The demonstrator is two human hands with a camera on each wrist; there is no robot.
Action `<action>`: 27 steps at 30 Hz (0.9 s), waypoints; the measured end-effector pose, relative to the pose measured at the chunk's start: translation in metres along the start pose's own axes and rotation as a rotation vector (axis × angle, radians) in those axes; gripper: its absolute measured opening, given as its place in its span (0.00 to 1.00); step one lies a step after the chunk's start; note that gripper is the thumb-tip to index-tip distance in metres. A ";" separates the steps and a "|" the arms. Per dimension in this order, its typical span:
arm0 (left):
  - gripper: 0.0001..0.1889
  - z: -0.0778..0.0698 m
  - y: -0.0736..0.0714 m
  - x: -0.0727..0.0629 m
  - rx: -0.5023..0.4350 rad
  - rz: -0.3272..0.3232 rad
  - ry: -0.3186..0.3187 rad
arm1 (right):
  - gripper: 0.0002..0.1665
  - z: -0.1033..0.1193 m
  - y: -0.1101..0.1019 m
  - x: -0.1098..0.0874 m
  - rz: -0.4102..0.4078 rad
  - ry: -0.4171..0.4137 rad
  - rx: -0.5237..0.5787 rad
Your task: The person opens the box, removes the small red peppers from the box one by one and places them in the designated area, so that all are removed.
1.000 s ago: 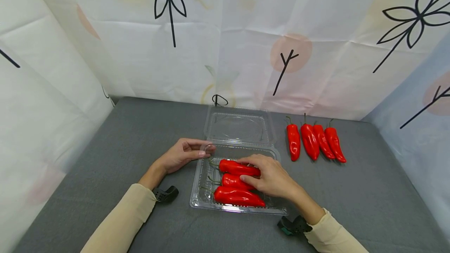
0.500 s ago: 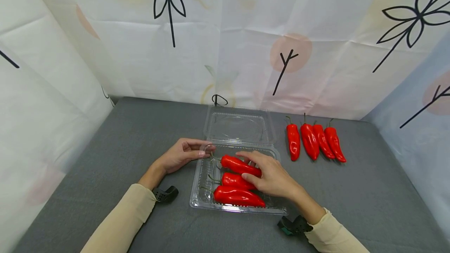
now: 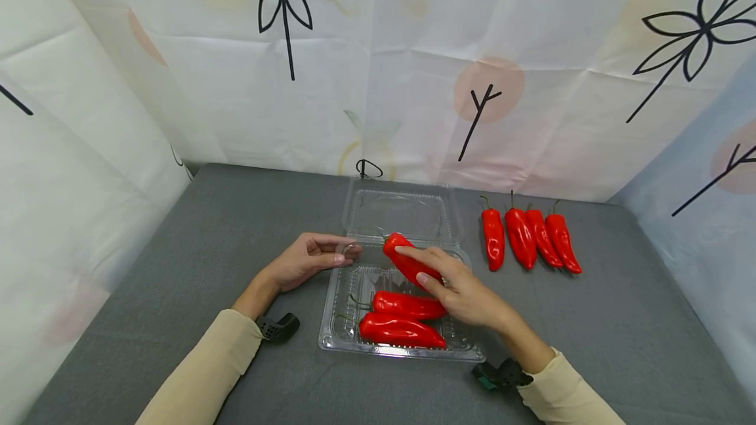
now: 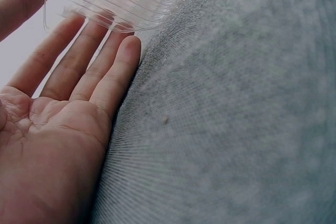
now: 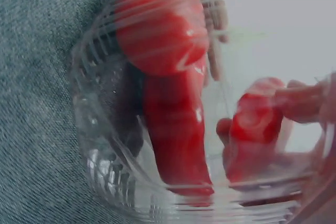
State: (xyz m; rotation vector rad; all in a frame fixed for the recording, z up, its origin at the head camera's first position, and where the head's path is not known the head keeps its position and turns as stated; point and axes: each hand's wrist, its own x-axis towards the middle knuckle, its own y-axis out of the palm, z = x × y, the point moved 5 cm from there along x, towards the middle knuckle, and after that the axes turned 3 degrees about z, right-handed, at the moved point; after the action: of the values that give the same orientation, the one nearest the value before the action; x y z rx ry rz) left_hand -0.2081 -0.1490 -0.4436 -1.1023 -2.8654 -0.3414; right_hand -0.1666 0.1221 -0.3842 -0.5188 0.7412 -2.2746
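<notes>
My right hand (image 3: 463,284) pinches a red pepper (image 3: 398,248) between thumb and fingers. The pepper is raised and slants across the back part of the clear plastic clamshell container (image 3: 348,320). Two more red peppers, one in the middle (image 3: 407,305) and one at the front (image 3: 401,331), lie side by side in the container, stems to the left. In the right wrist view they show blurred through the clear wall. My left hand (image 3: 310,258) rests at the container's back left corner. Its straight fingers (image 4: 105,66) touch the plastic from outside in the left wrist view.
The container's hinged lid (image 3: 401,212) lies folded back, away from me. Several red peppers (image 3: 521,238) stand in a row right of it on the grey table (image 3: 254,202). A printed cloth (image 3: 413,84) hangs behind the table, with more cloth at both sides.
My right hand has lifted the rearmost pepper from the container's bottom and turned its stem end backward. The middle pepper has shifted slightly right. My left hand has stayed in place.
</notes>
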 end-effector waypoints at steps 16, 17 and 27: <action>0.23 0.001 0.000 0.001 -0.014 0.023 0.022 | 0.32 0.007 -0.021 -0.006 -0.061 -0.043 0.119; 0.23 0.000 0.000 0.001 -0.011 0.023 0.023 | 0.33 0.008 -0.024 -0.007 -0.065 -0.044 0.130; 0.24 -0.001 0.001 0.000 -0.019 0.016 0.011 | 0.35 0.010 -0.049 -0.016 -0.115 -0.055 0.159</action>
State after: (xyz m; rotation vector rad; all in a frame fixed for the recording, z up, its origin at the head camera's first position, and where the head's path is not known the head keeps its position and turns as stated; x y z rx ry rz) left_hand -0.2074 -0.1487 -0.4425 -1.1225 -2.8477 -0.3733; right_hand -0.1732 0.1594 -0.3484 -0.5588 0.5098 -2.3908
